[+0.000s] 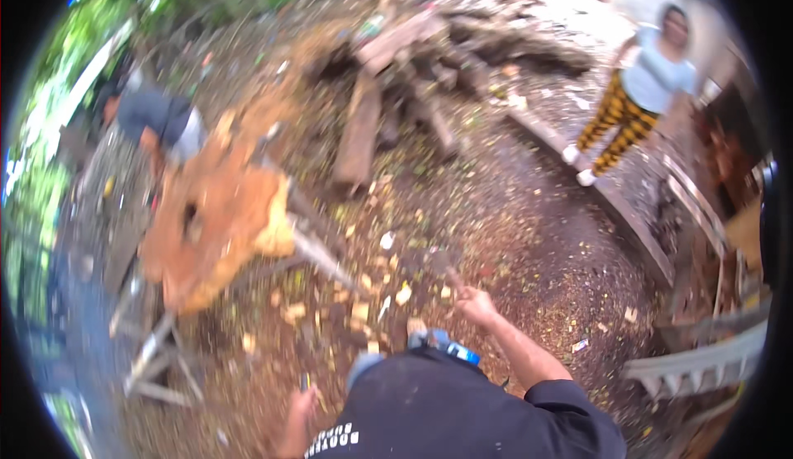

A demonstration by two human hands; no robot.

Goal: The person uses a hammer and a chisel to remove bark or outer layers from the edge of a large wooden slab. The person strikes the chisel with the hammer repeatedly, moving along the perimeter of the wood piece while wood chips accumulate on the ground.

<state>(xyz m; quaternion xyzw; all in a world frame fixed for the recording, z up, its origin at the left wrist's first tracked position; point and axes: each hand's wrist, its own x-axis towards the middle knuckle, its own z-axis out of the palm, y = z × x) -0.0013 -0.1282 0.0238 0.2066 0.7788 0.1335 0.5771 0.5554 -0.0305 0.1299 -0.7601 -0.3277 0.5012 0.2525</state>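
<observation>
My right hand [475, 304] is out in front of my body, its fingers wrapped round the handle of a short hand tool [450, 272]. The tool's greyish far end is smeared by motion, so its kind does not show. Low at my left side, my left hand [303, 408] is closed on a thin, pencil-like object [307, 381], also blurred. Both hands are apart from the big orange-brown wood slab [219, 228], which lies to the left on a wooden trestle [153, 350]. The slab has an irregular edge and a dark hole.
Pale wood chips [359, 312] litter the dirt ground. Logs [359, 133] are piled farther ahead. A long plank [615, 203] lies to the right, with a person [648, 83] standing beside it. Another person [161, 120] bends behind the slab. A white slatted piece [702, 360] is at right.
</observation>
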